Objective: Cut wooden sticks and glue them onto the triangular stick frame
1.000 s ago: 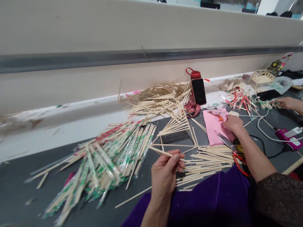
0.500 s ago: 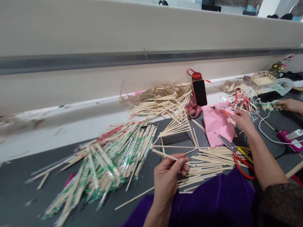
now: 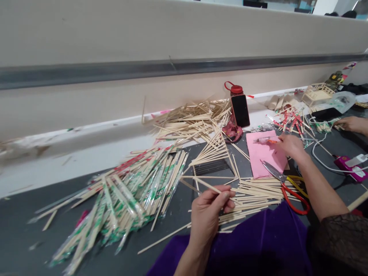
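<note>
My left hand (image 3: 211, 212) is closed in a pinch on a thin bamboo stick (image 3: 209, 187) that slants up to the left, just above a row of bare sticks (image 3: 258, 193). My right hand (image 3: 290, 147) reaches out over a pink sheet (image 3: 266, 157), its fingers curled round the back end of a small glue gun (image 3: 266, 140) that lies along the sheet's far edge. Red-and-yellow-handled scissors (image 3: 287, 184) lie between the two hands. A fan-shaped frame of sticks (image 3: 214, 153) rests beyond my left hand.
Wrapped chopsticks (image 3: 126, 195) are heaped at the left, loose sticks (image 3: 189, 120) are piled against the wall. A red bottle with a phone (image 3: 240, 110) leaning on it stands behind. Another person's hand (image 3: 352, 124), a white cable (image 3: 322, 157) and a purple power strip (image 3: 352, 166) are at the right.
My right hand drew back across the pink sheet and has settled on the glue gun's end. My left hand has shifted slightly right with the stick, tilting it lower.
</note>
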### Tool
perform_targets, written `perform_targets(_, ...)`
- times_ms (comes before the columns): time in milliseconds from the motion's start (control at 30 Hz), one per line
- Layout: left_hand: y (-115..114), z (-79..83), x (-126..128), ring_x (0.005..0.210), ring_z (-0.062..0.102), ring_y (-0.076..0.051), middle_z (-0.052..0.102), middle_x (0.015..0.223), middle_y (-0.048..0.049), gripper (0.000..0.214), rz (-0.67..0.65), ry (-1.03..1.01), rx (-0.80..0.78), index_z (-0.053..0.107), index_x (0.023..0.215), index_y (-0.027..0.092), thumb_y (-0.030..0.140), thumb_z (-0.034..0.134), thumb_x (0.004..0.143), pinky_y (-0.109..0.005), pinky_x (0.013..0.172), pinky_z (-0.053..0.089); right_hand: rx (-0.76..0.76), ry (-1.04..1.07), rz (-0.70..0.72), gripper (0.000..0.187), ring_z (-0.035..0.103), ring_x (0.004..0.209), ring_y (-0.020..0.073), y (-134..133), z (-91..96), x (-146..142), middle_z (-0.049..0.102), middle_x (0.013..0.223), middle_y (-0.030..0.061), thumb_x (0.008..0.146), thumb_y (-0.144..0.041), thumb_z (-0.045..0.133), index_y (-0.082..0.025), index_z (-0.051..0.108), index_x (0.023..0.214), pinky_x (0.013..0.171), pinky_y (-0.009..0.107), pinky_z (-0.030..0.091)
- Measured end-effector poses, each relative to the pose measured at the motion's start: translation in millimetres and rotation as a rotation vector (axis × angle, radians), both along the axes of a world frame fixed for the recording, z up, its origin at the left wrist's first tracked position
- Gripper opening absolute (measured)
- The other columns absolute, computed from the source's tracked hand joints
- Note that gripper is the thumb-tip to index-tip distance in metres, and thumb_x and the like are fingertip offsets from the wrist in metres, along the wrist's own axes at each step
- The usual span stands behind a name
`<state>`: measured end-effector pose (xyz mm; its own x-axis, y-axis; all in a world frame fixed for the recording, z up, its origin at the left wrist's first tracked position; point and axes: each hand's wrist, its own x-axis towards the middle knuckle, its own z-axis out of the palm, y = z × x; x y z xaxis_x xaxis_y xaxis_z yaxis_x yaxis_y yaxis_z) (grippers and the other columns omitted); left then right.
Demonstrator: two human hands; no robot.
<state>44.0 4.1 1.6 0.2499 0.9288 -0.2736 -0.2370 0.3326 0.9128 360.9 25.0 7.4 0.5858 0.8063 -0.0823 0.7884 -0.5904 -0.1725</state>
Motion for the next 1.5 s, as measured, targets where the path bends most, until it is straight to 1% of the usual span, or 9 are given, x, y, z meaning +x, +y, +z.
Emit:
perform_targets(167, -4, 9.7, 31, 0.055, 0.061, -0.014, 0.074, 0.069, -0.0064, 0.026, -0.420, 0.156, 0.133, 0.077, 0.072, 0.016, 0.041, 0.070, 0.074, -0.023, 0.052, 0.047, 0.024, 0.010, 0.020, 0.041, 0.069, 0.093, 0.0298, -5, -4.5, 1, 0.075, 0.101, 0.0142, 0.084, -0.048, 0.052, -0.020, 0.074, 0.104, 0.071, 0.032, 0.046)
perform_targets(267, 3, 1.3, 55, 0.093, 0.068, -0.023, 0.076, 0.100, -0.0096, 0.029, -0.566, 0.201, 0.275, 0.078, 0.075, 0.018, 0.043, 0.064, 0.079, -0.033, 0.084, 0.051, 0.091, 0.024, 0.006, 0.043, 0.069, 0.091, 0.0305, -7, -5.9, 3, 0.075, 0.098, 0.0153, 0.083, -0.050, 0.053, -0.019, 0.075, 0.103, 0.070, 0.033, 0.045)
perform_targets(500, 16, -32.4, 75, 0.115, 0.061, -0.032, 0.072, 0.113, -0.0159, 0.045, -0.582, 0.237, 0.186, 0.076, 0.079, 0.014, 0.056, 0.061, 0.077, -0.039, 0.092, 0.048, 0.401, 0.097, -0.004, 0.037, 0.067, 0.079, 0.0248, -13, -8.7, 11, 0.075, 0.087, 0.0090, 0.081, -0.036, 0.051, -0.019, 0.075, 0.103, 0.066, 0.031, 0.045)
perform_targets(733, 13, -32.4, 70, 0.098, 0.066, -0.028, 0.075, 0.100, -0.0144, 0.046, -0.588, 0.224, 0.237, 0.077, 0.081, 0.013, 0.056, 0.061, 0.078, -0.035, 0.082, 0.050, 0.982, 0.162, 0.042, 0.043, 0.061, 0.089, 0.0190, -10, 14.5, -13, 0.068, 0.107, 0.0071, 0.083, -0.036, 0.050, -0.017, 0.061, 0.119, 0.081, 0.032, 0.048)
perform_targets(833, 10, -28.5, 70, 0.091, 0.065, -0.025, 0.075, 0.095, -0.0122, 0.043, -0.574, 0.226, 0.260, 0.078, 0.078, 0.014, 0.054, 0.061, 0.080, -0.033, 0.079, 0.050, 1.204, 0.454, 0.077, 0.037, 0.058, 0.078, 0.0155, -3, 31.8, -37, 0.066, 0.096, 0.0021, 0.076, -0.032, 0.059, -0.022, 0.061, 0.112, 0.069, 0.028, 0.048)
perform_targets(933, 7, -18.3, 67, 0.074, 0.062, -0.019, 0.072, 0.078, -0.0081, 0.039, -0.510, 0.242, 0.330, 0.076, 0.071, 0.016, 0.051, 0.062, 0.080, -0.027, 0.068, 0.048, 1.099, 0.924, 0.065, 0.015, 0.043, 0.052, 0.0099, 1, 45.5, -61, 0.050, 0.063, -0.0055, 0.075, -0.034, 0.060, -0.022, 0.060, 0.084, 0.048, 0.022, 0.035)
perform_targets(1100, 9, 12.2, 47, 0.040, 0.043, -0.008, 0.057, 0.048, 0.0001, 0.040, -0.447, 0.173, 0.268, 0.075, 0.072, 0.014, 0.051, 0.062, 0.081, -0.019, 0.041, 0.035, 1.085, 1.133, 0.073, 0.023, 0.034, 0.045, 0.0078, 0, 58.3, -88, 0.046, 0.059, -0.0050, 0.079, -0.044, 0.052, -0.021, 0.056, 0.074, 0.040, 0.022, 0.026)
perform_targets(1267, 19, 52.3, 17, 0.042, 0.054, -0.008, 0.072, 0.067, -0.0076, 0.035, -0.226, -0.020, 0.231, 0.077, 0.078, 0.014, 0.048, 0.072, 0.074, -0.016, 0.035, 0.034, 1.139, 1.424, 0.042, 0.027, 0.042, 0.048, 0.0064, -2, 72.2, -112, 0.053, 0.063, -0.0030, 0.079, -0.044, 0.060, -0.018, 0.067, 0.083, 0.042, 0.019, 0.031)
perform_targets(1500, 32, 89.0, -6, 0.034, 0.051, -0.005, 0.071, 0.059, -0.0036, 0.035, 0.060, -0.241, 0.362, 0.076, 0.074, 0.017, 0.052, 0.076, 0.070, -0.013, 0.029, 0.033, 1.189, 1.566, 0.162, 0.018, 0.054, 0.055, 0.0072, 6, 84.7, -155, 0.065, 0.074, -0.0006, 0.074, -0.034, 0.067, -0.018, 0.064, 0.082, 0.045, 0.017, 0.038)
